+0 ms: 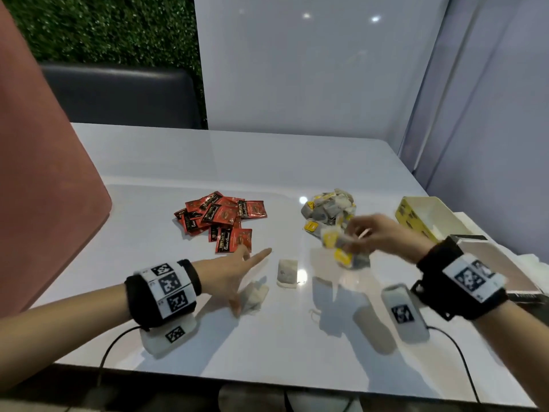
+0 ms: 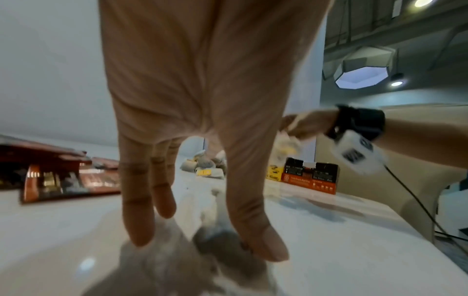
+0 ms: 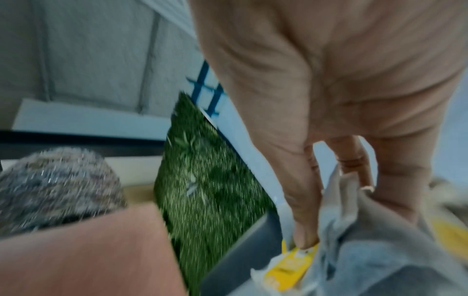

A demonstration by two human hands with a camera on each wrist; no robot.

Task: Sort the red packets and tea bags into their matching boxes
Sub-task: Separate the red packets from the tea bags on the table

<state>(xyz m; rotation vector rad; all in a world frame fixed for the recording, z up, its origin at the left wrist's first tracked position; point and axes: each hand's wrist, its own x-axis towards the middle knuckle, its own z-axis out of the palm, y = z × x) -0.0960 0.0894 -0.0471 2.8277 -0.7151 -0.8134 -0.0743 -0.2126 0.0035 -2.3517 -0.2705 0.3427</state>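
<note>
Midair, tea bags (image 1: 346, 248) beneath right hand (image 1: 383, 233)

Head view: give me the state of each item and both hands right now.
red packets: loose pile on table, unsorted
tea bag pile: heaped on table
yellow box: open
red box: on table; open or not, cannot tell
single tea bag: flat, untouched
left hand: fingers on a tea bag
right hand: holding a tea bag bunch, lifted

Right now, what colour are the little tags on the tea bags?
Yellow. The tags show best in the right wrist view, pinched by the right hand.
</note>
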